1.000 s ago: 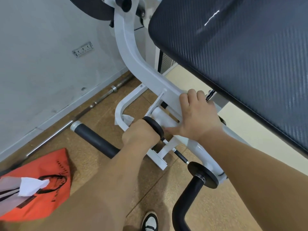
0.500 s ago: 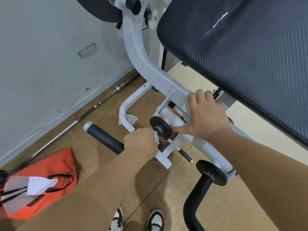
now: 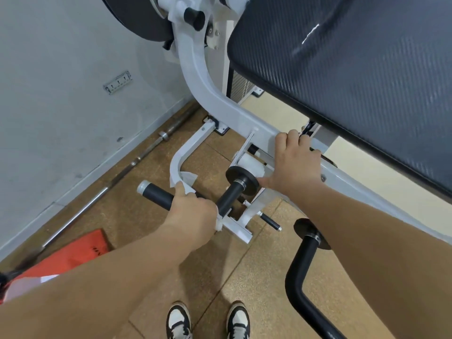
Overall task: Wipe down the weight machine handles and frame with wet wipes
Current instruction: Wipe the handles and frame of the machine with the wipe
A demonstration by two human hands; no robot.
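My left hand [image 3: 193, 211] grips the black left handle [image 3: 156, 195] of the weight machine at its bend, with a white wet wipe [image 3: 186, 181] wrapped under the fingers; a bit of wipe also sticks out below the hand. My right hand [image 3: 293, 167] holds the white frame arm [image 3: 220, 104], fingers curled over its top edge and thumb reaching toward the black disc collar [image 3: 242, 181]. The black right handle [image 3: 300, 277] curves down at the lower right, untouched.
A large black padded seat [image 3: 354, 69] hangs over the right side. A steel barbell [image 3: 127, 170] lies along the grey wall [image 3: 61, 94] on the cork floor. An orange bag [image 3: 73, 255] with white wipes sits at lower left. My shoes [image 3: 208, 321] stand below.
My left hand slid with the wipe from the disc collar down the handle toward its bend. The camera tipped down and back. My right hand kept its hold on the frame.
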